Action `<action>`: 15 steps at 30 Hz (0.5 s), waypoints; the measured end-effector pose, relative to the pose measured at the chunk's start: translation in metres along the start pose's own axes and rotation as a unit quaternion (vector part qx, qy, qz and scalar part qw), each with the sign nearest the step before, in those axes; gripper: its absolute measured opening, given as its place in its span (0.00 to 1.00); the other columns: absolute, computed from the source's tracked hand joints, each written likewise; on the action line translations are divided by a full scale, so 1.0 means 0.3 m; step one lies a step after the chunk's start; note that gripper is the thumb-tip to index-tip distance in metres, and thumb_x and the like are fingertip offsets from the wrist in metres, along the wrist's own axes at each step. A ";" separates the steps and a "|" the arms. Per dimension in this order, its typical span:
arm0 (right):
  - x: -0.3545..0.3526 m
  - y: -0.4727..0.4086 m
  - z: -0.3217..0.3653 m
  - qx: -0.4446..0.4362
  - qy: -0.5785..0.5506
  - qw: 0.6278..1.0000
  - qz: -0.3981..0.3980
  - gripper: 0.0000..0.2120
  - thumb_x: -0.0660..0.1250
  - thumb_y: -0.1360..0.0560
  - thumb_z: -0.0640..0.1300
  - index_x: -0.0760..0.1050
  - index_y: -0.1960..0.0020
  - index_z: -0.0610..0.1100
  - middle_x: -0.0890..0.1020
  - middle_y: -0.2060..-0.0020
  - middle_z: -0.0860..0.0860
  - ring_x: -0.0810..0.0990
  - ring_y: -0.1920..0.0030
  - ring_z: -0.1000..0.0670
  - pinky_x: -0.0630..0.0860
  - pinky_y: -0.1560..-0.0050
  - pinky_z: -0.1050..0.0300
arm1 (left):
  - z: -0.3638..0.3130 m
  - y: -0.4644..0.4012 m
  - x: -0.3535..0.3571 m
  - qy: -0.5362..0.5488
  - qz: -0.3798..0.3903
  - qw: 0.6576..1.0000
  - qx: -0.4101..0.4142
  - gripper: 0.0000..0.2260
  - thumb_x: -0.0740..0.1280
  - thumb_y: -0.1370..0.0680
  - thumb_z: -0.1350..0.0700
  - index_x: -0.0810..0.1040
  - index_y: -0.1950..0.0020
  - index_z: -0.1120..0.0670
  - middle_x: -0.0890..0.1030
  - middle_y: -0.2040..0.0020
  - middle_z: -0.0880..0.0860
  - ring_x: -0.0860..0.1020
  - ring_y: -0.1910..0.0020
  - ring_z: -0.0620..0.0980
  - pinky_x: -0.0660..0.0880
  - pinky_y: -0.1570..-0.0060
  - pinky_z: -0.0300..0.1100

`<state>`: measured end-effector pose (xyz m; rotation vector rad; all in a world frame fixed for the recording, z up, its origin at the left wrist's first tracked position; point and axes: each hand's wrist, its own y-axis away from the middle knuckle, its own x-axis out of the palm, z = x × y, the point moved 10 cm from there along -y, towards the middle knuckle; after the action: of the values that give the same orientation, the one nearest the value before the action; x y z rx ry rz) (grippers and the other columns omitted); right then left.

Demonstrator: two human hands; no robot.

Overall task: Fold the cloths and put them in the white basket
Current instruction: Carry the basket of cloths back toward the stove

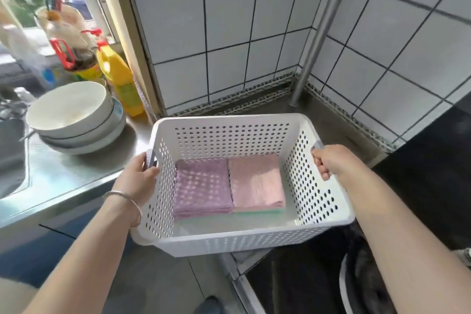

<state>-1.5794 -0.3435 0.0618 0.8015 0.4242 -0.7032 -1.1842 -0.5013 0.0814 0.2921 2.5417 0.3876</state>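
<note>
- The left hand [139, 176] grips the grey handle on the left wall of the basket [230, 239], fingers curled round it; a bangle [127, 202] sits on that wrist.
- The right hand [328, 160] grips the matching handle on the right wall, fist closed over it.
- The basket is held between both hands at the counter's [66, 178] front edge, its near side out past that edge; whether its far side rests on the counter is hard to tell.
- Inside, on the basket floor, lie two folded stacks side by side, touching: a purple cloth [202, 186] on the left, a pink cloth [257, 182] on the right.
- A green cloth [257, 211] shows as a thin strip under the pink one.
- Near the counter's left edge stands a stack of bowls [76, 120], beside the sink [11, 155].
- Behind the bowls, by the window, is a yellow bottle [119, 79].
- A metal pole [321, 33] rises from the counter's back corner, against the tiles.
</note>
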 end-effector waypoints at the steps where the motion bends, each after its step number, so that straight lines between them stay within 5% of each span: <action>1: 0.003 -0.025 0.011 0.005 -0.002 1.000 -0.003 0.16 0.58 0.22 0.40 0.66 0.68 0.40 0.68 0.76 0.46 0.65 0.78 0.48 0.61 0.71 0.55 | -0.011 -0.023 0.010 0.006 0.000 1.000 -0.001 0.13 0.58 0.21 0.61 0.72 0.38 0.51 0.78 0.53 0.57 0.74 0.59 0.55 0.75 0.48 0.54; 5: 0.004 -0.090 0.042 0.017 0.006 1.000 -0.008 0.16 0.59 0.23 0.40 0.66 0.69 0.41 0.68 0.76 0.44 0.64 0.78 0.48 0.61 0.72 0.55 | -0.033 -0.099 0.039 0.029 0.004 1.000 -0.004 0.12 0.58 0.21 0.62 0.72 0.42 0.47 0.80 0.53 0.58 0.76 0.58 0.56 0.75 0.48 0.55; 9: -0.004 -0.137 0.076 0.000 0.015 1.000 -0.021 0.12 0.58 0.22 0.41 0.69 0.64 0.40 0.68 0.74 0.45 0.65 0.77 0.48 0.61 0.73 0.57 | -0.034 -0.133 0.082 0.120 0.005 0.993 -0.015 0.13 0.56 0.20 0.62 0.71 0.39 0.50 0.74 0.65 0.53 0.68 0.71 0.49 0.66 0.68 0.41; 13: -0.034 -0.146 0.137 -0.080 0.075 0.991 -0.070 0.12 0.56 0.21 0.44 0.74 0.51 0.36 0.76 0.60 0.39 0.71 0.69 0.45 0.65 0.73 0.58 | -0.056 -0.131 0.105 0.183 -0.016 0.983 -0.020 0.11 0.55 0.19 0.62 0.72 0.40 0.51 0.71 0.68 0.50 0.69 0.78 0.42 0.66 0.79 0.31; 15: -0.055 -0.138 0.165 -0.113 0.119 0.981 -0.107 0.15 0.56 0.20 0.45 0.74 0.46 0.34 0.78 0.50 0.36 0.75 0.57 0.41 0.70 0.62 0.55 | -0.064 -0.138 0.114 0.197 -0.019 0.980 -0.023 0.12 0.56 0.19 0.60 0.72 0.38 0.51 0.72 0.67 0.50 0.67 0.74 0.45 0.66 0.74 0.35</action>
<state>-1.6162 -0.3953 0.0821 0.6313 0.8030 -0.7449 -1.2283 -0.5343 0.0665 0.1597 2.9147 0.5321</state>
